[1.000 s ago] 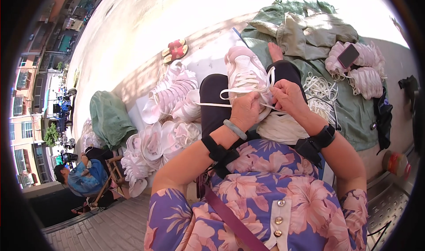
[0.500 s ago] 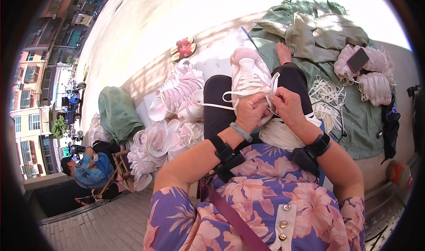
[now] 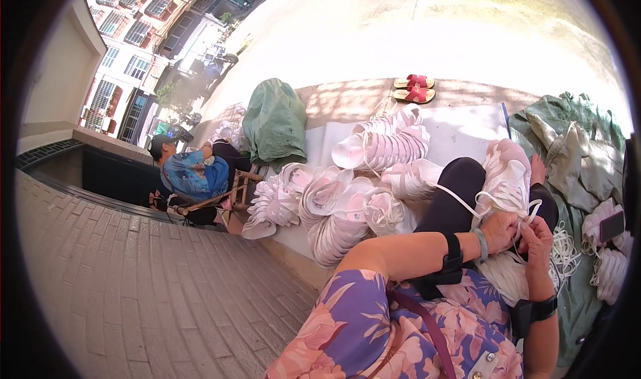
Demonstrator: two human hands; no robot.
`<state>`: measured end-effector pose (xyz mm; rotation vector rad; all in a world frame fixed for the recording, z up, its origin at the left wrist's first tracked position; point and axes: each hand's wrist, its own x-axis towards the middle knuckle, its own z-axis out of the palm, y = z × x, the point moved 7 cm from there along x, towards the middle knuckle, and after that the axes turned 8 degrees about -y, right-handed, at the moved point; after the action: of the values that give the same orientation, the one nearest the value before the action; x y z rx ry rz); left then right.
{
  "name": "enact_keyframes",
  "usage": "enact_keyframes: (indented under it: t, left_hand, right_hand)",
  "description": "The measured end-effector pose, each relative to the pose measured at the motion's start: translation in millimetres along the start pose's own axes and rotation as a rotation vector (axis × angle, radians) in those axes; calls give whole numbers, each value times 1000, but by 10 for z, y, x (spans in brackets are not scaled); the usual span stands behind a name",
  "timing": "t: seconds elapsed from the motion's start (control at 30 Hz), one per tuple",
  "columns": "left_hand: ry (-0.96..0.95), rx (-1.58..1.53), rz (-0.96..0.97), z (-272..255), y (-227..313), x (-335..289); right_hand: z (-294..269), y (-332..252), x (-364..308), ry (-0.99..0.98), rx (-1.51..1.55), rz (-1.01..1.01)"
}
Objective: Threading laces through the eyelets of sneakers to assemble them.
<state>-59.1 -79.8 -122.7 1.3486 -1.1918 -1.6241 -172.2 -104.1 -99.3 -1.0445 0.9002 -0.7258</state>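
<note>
A pale pink and white sneaker (image 3: 505, 175) lies across my lap, between my dark-trousered knees, its toe pointing away from me. White shoelace (image 3: 461, 202) threads its front and trails in a loose strand over my left knee. At the shoe's near end, my left hand (image 3: 499, 232) is closed, its fingertips partly hidden. Right beside it my right hand (image 3: 536, 235) pinches a length of the white lace. A bundle of white laces (image 3: 505, 275) rests on my lap under my hands.
Rows of stacked pale sneakers (image 3: 344, 212) spread to my left on a white sheet (image 3: 461, 122). Beyond them are red sandals (image 3: 414, 90) and a green sack (image 3: 274, 122). A seated person (image 3: 193, 172) is at far left. On the right, a phone (image 3: 611, 226) tops bundled shoes.
My view has swung left, so the shoe and my hands now appear farther right and lower. Both hands stay together at the shoe's near end with the lace.
</note>
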Motion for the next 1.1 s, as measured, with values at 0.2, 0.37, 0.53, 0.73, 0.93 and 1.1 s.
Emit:
enact_keyframes:
  t: [0.2,0.37,0.53,0.73,0.93,1.1]
  left_hand:
    - [196,417,223,-281,101,-89]
    - [63,776,143,-562,236,-517]
    - [189,817,167,-885,285,-892]
    - [174,803,169,-967,296,-959]
    - [276,862,535,-976,390,-943]
    - [160,1321,832,-950,536,-1023]
  right_hand:
    - [-111,114,39,217,167,87]
    - [-462,264,108,233,232,60]
    - [-467,221,92,105,52,53]
    - [-452,31,31,-4,8,152]
    - [-1285,-209,297,193,-661,-311]
    - [-1075,-21,575,73,-1297,-277]
